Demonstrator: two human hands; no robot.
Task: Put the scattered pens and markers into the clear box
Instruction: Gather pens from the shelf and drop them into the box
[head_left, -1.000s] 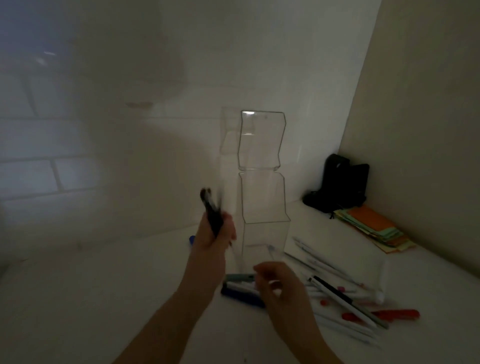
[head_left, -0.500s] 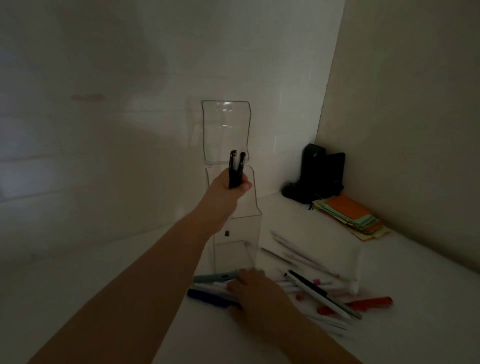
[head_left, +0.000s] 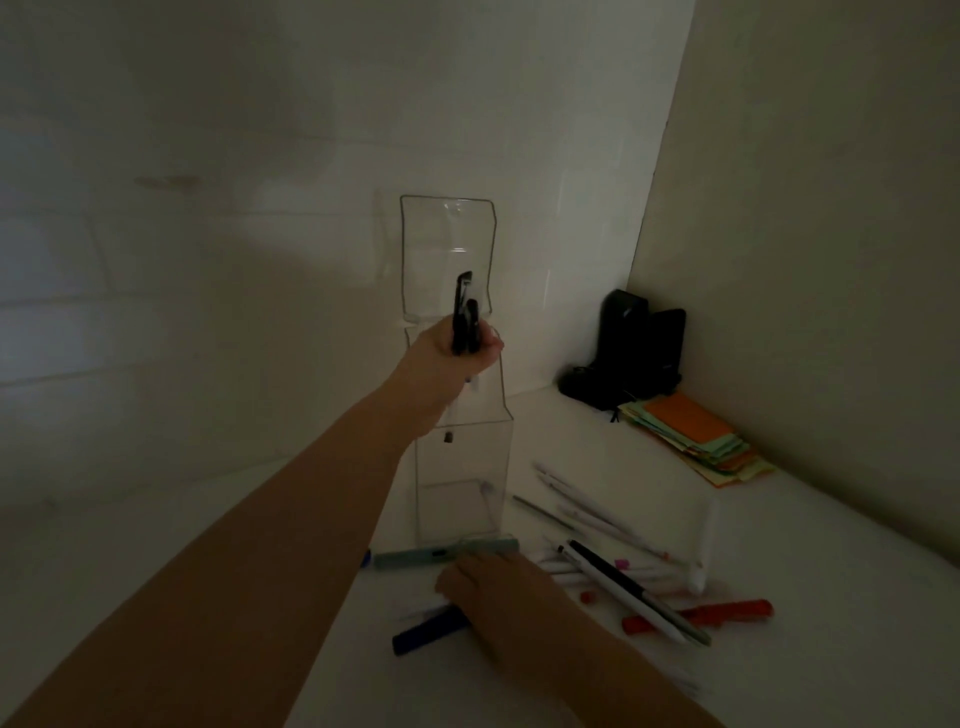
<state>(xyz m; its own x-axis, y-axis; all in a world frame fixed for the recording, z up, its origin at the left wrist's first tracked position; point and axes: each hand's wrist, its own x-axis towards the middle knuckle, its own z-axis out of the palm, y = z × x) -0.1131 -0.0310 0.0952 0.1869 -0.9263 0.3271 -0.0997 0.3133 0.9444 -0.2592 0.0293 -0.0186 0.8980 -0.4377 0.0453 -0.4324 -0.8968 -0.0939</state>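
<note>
A tall clear box (head_left: 462, 467) stands upright on the white surface with its lid (head_left: 447, 249) flipped up. My left hand (head_left: 449, 358) is shut on two black pens (head_left: 464, 319), held upright at the box's mouth. My right hand (head_left: 493, 587) rests palm down on the surface in front of the box, over a blue marker (head_left: 423, 635) and beside a grey-green pen (head_left: 441, 552). Whether it grips anything is hidden. To the right lie several white pens (head_left: 587, 512), a black-and-white pen (head_left: 631, 590) and a red marker (head_left: 701, 614).
A black device (head_left: 631, 345) sits in the back right corner. A stack of orange and green paper notes (head_left: 696, 439) lies in front of it. Walls close the space at the back and on the right.
My left hand has risen from beside the box to its mouth, turning the black pens upright. My right hand has dropped onto the pens in front of the box.
</note>
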